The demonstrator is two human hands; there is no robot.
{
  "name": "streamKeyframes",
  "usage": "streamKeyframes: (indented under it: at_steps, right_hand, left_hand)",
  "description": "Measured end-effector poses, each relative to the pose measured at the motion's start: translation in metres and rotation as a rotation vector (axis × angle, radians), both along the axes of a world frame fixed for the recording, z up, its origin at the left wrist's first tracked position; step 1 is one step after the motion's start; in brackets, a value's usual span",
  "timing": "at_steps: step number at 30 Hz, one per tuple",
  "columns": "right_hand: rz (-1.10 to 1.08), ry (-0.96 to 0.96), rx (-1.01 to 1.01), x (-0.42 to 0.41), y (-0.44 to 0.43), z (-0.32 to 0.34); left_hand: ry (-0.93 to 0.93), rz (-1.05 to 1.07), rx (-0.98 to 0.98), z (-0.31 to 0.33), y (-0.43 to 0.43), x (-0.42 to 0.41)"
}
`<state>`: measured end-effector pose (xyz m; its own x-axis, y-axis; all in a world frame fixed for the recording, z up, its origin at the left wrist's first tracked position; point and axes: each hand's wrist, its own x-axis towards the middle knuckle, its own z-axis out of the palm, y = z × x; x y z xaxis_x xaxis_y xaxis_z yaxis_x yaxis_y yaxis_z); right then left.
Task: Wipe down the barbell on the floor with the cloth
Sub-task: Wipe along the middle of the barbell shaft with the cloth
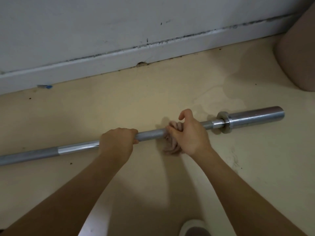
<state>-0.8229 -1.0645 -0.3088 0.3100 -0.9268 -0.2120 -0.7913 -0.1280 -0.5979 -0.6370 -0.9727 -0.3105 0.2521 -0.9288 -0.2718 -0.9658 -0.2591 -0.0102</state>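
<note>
While the left hand (117,142) grips the bar (150,134), the right hand (189,135) clutches the cloth (171,145) round it, collar (224,122) rightward.

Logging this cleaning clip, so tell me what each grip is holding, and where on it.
The left grip holds the barbell on its bare shaft. The right grip holds the cloth, bunched around the shaft nearer the sleeve end.

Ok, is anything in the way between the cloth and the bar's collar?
Nothing visible. The right hand holds the cloth on the barbell, which is bare from there to the collar.
</note>
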Motion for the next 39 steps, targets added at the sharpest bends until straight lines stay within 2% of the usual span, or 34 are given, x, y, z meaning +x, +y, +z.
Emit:
streamKeyframes:
  at_steps: [4, 6, 9, 12, 13, 16, 20, 23, 26, 29, 32, 34, 36, 38, 39]
  right_hand:
    - [0.049, 0.064, -0.39, 0.003, 0.01, -0.015]
    - [0.118, 0.142, -0.486, 0.011, 0.018, -0.028]
    - [0.223, 0.089, -0.366, 0.039, 0.021, -0.032]
    - [0.43, 0.071, -0.409, 0.036, 0.007, -0.027]
    - [0.407, 0.076, -0.419, 0.021, -0.001, -0.026]
    - [0.122, 0.191, -0.459, -0.044, -0.029, -0.026]
    - [0.053, 0.252, -0.444, -0.068, -0.038, -0.039]
    - [0.053, 0.091, -0.57, -0.039, -0.025, -0.044]
    - [0.181, -0.049, -0.565, -0.033, -0.024, -0.039]
    - [0.276, 0.124, -0.587, -0.063, -0.042, -0.037]
    - [0.203, 0.294, -0.368, -0.078, -0.061, -0.027]
    - [0.153, 0.265, -0.298, -0.074, -0.064, -0.023]
    - [0.166, 0.22, -0.391, -0.075, -0.056, -0.027]
    - [0.176, 0.246, -0.534, -0.082, -0.045, -0.024]
    - [0.183, 0.276, -0.535, -0.082, -0.048, -0.019]
  left_hand:
    - [0.022, 0.009, -0.027, -0.002, -0.002, 0.003]
    - [0.058, 0.031, -0.035, -0.004, -0.002, 0.005]
    - [0.084, 0.042, -0.055, -0.005, -0.002, 0.007]
    - [0.06, 0.009, -0.038, -0.004, -0.006, 0.007]
    - [0.053, 0.002, -0.029, -0.003, -0.008, 0.006]
    - [0.044, -0.006, -0.025, -0.002, -0.009, 0.0]
    - [0.044, -0.08, -0.174, -0.007, -0.01, -0.01]
    - [-0.033, -0.158, -0.189, -0.017, -0.014, -0.024]
    - [-0.045, -0.186, -0.19, -0.021, -0.02, -0.028]
    - [-0.015, -0.192, -0.181, -0.021, -0.027, -0.019]
    - [-0.017, -0.177, -0.139, -0.02, -0.031, -0.019]
    - [-0.007, -0.135, -0.116, -0.018, -0.036, -0.022]
    - [-0.007, -0.092, -0.075, -0.015, -0.04, -0.021]
    - [-0.014, -0.07, -0.042, -0.01, -0.042, -0.023]
    - [-0.024, -0.074, -0.021, -0.008, -0.043, -0.024]
